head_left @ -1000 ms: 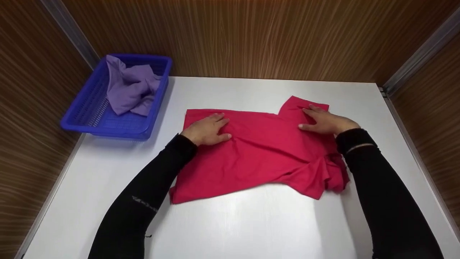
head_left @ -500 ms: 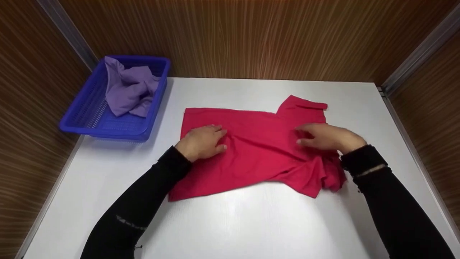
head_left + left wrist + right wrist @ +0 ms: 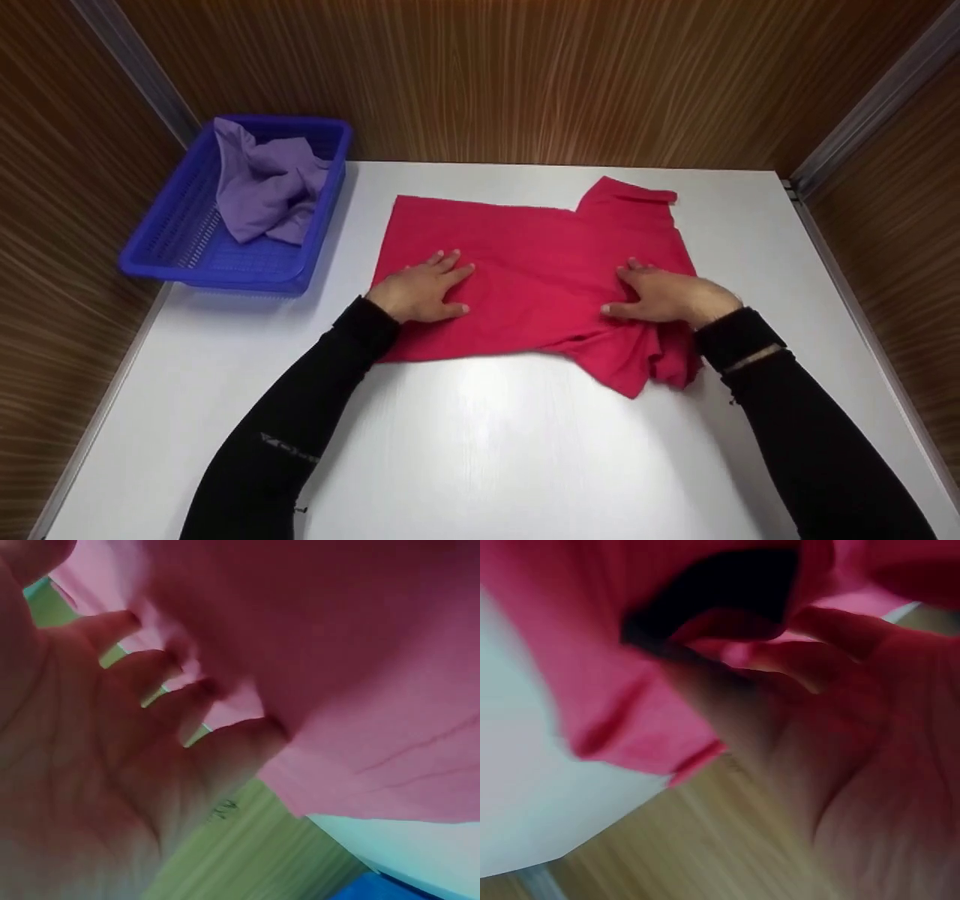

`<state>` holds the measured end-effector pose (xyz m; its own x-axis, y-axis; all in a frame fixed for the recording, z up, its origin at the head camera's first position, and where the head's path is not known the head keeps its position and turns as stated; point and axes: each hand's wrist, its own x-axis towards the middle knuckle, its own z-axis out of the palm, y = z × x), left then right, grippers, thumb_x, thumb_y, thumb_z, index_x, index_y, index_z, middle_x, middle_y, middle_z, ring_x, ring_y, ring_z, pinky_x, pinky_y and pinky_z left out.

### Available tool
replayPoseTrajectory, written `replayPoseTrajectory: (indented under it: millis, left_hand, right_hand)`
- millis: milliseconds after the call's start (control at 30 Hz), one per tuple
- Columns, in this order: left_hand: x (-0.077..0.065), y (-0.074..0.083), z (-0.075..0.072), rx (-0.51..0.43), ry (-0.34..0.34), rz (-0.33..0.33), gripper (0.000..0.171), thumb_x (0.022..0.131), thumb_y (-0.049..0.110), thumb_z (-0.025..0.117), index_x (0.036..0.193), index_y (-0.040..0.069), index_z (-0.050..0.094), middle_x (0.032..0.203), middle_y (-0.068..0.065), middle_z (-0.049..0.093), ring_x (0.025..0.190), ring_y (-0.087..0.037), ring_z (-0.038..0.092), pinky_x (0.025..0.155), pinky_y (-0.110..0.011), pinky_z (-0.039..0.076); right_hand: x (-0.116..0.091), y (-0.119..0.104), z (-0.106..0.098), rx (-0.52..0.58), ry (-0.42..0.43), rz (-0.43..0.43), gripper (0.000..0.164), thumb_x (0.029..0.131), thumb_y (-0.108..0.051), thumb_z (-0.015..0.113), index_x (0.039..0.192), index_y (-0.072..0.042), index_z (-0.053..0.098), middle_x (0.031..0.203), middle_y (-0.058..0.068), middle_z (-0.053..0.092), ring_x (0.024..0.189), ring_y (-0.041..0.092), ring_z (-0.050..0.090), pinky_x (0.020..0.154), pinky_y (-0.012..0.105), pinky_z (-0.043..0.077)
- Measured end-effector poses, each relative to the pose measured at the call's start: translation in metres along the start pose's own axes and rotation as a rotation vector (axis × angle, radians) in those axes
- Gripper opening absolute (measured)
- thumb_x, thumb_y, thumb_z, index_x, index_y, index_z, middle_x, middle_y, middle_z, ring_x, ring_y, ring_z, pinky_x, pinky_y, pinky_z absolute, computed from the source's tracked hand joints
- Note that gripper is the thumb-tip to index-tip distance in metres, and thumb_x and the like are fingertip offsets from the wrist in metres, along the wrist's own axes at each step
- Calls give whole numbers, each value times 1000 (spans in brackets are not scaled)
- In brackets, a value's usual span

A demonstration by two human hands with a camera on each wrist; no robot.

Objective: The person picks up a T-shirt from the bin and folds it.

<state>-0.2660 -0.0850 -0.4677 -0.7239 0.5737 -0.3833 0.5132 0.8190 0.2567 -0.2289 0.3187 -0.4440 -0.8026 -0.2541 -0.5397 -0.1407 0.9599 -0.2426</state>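
A red T-shirt (image 3: 517, 262) lies sideways on the white table, its hem toward the left and a sleeve sticking up at the far right. Near the hem, my left hand (image 3: 424, 289) rests on the cloth with its fingers spread. My right hand (image 3: 667, 295) lies on the shirt's right part, fingers extended over the fabric. Bunched folds show below and beside the right wrist. In the left wrist view the fingertips (image 3: 274, 731) touch the cloth, which looks pink there. The right wrist view shows the right hand's fingers (image 3: 840, 630) against the shirt, partly in dark shadow.
A blue plastic basket (image 3: 214, 279) stands at the back left with a crumpled purple cloth (image 3: 270, 184) inside. Wood-grain panels (image 3: 480, 82) wall the white table (image 3: 480, 450) at the back and on both sides.
Both hands first slid nearer along the shirt. The shirt's far edge has since shifted away from me and its near edge lies farther up. The creases in the middle are flatter.
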Motion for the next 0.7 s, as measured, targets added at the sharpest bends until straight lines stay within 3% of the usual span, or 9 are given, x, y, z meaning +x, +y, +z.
replayPoseTrajectory:
  millis: [167,333,500,600,700]
  left_hand:
    - [23,-7,-10,35,29,-15,80,105,55,53,170,24,19,180,-10,11,168,-34,9,134,-54,25]
    - [26,-9,-10,76,47,-20,79,106,56,51,170,24,20,180,-9,13,168,-33,12,134,-53,27]
    - [11,-9,-8,145,131,30,72,105,53,56,166,21,36,175,-9,32,164,-28,30,133,-48,31]
    - [-5,-6,-5,178,175,109,66,102,53,61,159,22,48,167,-6,46,158,-25,43,128,-50,39]
    - [-22,-4,2,203,197,201,63,99,54,68,153,23,56,158,-5,57,150,-26,53,122,-53,46]
  right_hand:
    - [38,25,-22,18,36,-40,101,101,-69,53,168,-5,16,176,29,4,163,54,4,130,71,14]
    - [47,31,-26,1,97,-70,96,101,-69,52,168,-7,21,177,26,9,164,50,8,130,69,18]
    - [31,22,-10,-135,316,-171,66,102,-55,61,157,-19,51,168,14,43,159,38,37,122,65,40]
    - [14,9,6,-259,471,-303,51,98,-49,71,141,-23,67,148,7,64,143,31,57,114,58,51]
    - [-3,-1,23,-360,582,-444,43,92,-47,79,127,-22,74,129,4,72,126,27,67,107,53,56]
